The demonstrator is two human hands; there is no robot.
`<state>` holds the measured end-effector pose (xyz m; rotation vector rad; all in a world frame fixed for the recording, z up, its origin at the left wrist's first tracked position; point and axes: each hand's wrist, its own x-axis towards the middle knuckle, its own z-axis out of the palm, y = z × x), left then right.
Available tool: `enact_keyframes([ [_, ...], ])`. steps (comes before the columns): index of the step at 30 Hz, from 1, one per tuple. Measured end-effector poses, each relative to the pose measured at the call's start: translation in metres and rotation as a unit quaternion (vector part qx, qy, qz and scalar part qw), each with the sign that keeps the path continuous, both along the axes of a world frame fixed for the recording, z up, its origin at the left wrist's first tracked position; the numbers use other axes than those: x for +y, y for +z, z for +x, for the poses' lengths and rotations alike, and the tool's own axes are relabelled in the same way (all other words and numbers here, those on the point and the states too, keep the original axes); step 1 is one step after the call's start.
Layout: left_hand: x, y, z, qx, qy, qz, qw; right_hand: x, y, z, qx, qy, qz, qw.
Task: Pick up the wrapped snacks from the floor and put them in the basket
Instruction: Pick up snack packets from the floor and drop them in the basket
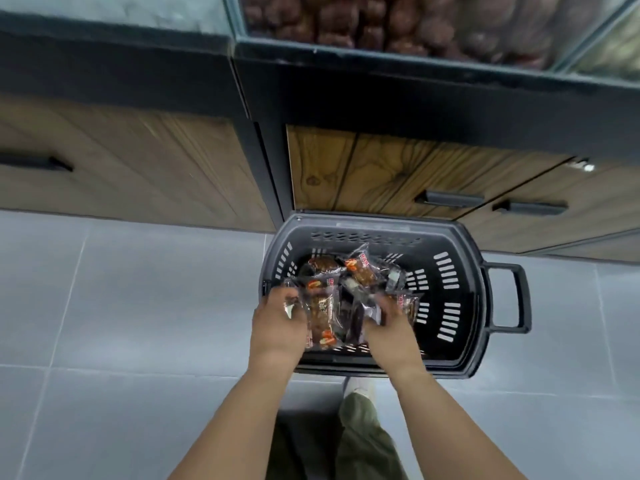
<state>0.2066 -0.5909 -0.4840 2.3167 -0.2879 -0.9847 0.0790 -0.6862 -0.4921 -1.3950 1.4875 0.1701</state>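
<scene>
Grey floor tiles (121, 306) with pale grout lines fill the lower part of the view. Behind them stands a cabinet with wood-grain doors (346, 168) set in a black frame (263, 161). 3 dark bar handles show: 1 at the left (34, 162) and 2 close together at the right (450, 198) (530, 206). Above, a glass-fronted bin (398, 26) holds reddish-brown dried fruit. An olive-green trouser leg (363, 438) and a pale shoe (360, 386) appear at the bottom.
</scene>
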Motion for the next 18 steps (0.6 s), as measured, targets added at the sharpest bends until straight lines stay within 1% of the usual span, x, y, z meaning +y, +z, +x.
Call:
enact_keyframes([
  [2,-0.003,0.039,0.006,-0.01,0.025,-0.059,0.998,-0.005,0.045,0.005,-0.024,-0.005,-0.008,1.0],
  [5,-0.004,0.111,0.015,-0.034,0.015,-0.087,0.996,-0.008,0.118,0.014,-0.079,0.006,-0.034,0.996],
  [11,0.009,0.25,0.019,-0.105,-0.029,-0.169,0.98,0.005,0.271,0.032,-0.162,0.106,-0.103,0.976],
  [15,0.026,0.327,0.03,-0.158,-0.055,-0.182,0.969,0.017,0.35,0.045,-0.191,0.182,-0.132,0.956],
  [18,0.038,0.376,0.039,-0.178,-0.066,-0.159,0.969,0.023,0.392,0.053,-0.197,0.244,-0.152,0.937],
])
